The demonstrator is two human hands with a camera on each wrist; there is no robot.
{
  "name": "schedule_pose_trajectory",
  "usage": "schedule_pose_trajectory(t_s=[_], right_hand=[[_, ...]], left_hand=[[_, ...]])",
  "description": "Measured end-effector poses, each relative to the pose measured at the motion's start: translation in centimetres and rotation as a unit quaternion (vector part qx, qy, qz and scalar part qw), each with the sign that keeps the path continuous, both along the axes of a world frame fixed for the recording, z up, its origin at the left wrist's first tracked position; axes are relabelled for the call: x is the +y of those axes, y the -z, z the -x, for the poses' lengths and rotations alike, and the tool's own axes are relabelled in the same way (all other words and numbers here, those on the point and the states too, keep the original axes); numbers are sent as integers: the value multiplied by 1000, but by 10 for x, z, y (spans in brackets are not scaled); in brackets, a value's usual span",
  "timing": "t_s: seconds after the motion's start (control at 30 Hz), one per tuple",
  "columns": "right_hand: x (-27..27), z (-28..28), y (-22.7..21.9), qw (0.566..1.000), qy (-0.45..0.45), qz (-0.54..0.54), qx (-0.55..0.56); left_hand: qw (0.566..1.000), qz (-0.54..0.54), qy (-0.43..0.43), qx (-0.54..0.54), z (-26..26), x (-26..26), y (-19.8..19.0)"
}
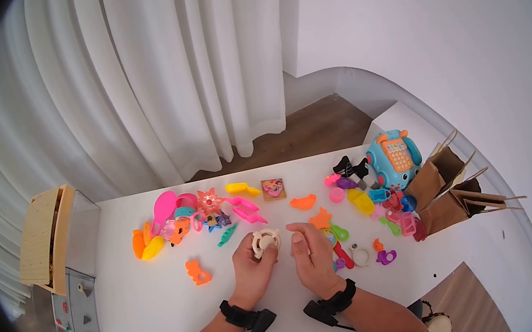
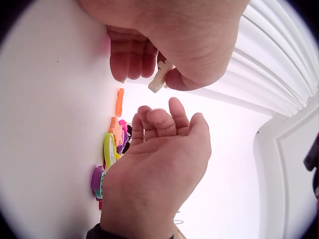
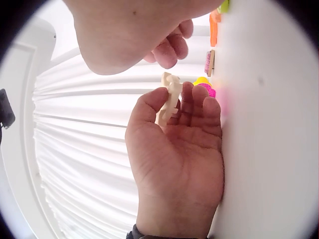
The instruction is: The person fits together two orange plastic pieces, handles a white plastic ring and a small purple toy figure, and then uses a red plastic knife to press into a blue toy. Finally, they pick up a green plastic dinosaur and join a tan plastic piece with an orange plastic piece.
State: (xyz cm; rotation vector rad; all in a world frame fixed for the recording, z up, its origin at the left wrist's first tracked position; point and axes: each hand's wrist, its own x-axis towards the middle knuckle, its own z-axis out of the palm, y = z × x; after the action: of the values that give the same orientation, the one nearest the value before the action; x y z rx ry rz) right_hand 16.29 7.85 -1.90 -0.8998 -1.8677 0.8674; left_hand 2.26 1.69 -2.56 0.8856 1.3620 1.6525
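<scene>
My left hand [image 1: 252, 272] pinches a cream-coloured, ring-shaped toy [image 1: 266, 240] with a rounded piece in its middle, thumb across its face. Edge-on in the right wrist view, the cream toy [image 3: 172, 97] sits between thumb and fingers, its outline notched. My right hand [image 1: 315, 261] hovers just to the right, fingers loosely bent and holding nothing. A small gap separates its fingertips from the toy in the left wrist view. Nearest the right hand on the table are an orange star-like piece [image 1: 321, 218] and a red-handled toy [image 1: 343, 256].
Left of the hands lie an orange cut-out toy [image 1: 197, 272] and a pile with a pink paddle [image 1: 164, 207]. A square picture block [image 1: 274, 195] lies at the back. On the right stand a blue toy phone [image 1: 393, 160] and brown paper bags [image 1: 438, 191] beside several small toys.
</scene>
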Motion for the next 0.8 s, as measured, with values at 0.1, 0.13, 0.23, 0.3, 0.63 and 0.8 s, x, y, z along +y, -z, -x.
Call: schedule_pose_trajectory(t_s=[0.1, 0.13, 0.23, 0.3, 0.63, 0.8], right_hand=[[3, 4, -15, 996, 8, -88, 31], [4, 5, -20, 990, 1, -134, 32], [4, 3, -15, 994, -35, -105, 23], [4, 3, -15, 993, -33, -111, 23], [4, 3, -6, 994, -11, -108, 11], [-1, -2, -10, 998, -20, -14, -54]], left_hand=[[1000, -2, 3, -1, -1, 0, -2], [1000, -2, 3, -2, -1, 0, -3], [1000, 2, 4, -8, -1, 0, -6], [1000, 1, 6, -8, -1, -1, -5], [1000, 1, 0, -21, 0, 0, 1], [1000, 5, 3, -16, 1, 0, 3]])
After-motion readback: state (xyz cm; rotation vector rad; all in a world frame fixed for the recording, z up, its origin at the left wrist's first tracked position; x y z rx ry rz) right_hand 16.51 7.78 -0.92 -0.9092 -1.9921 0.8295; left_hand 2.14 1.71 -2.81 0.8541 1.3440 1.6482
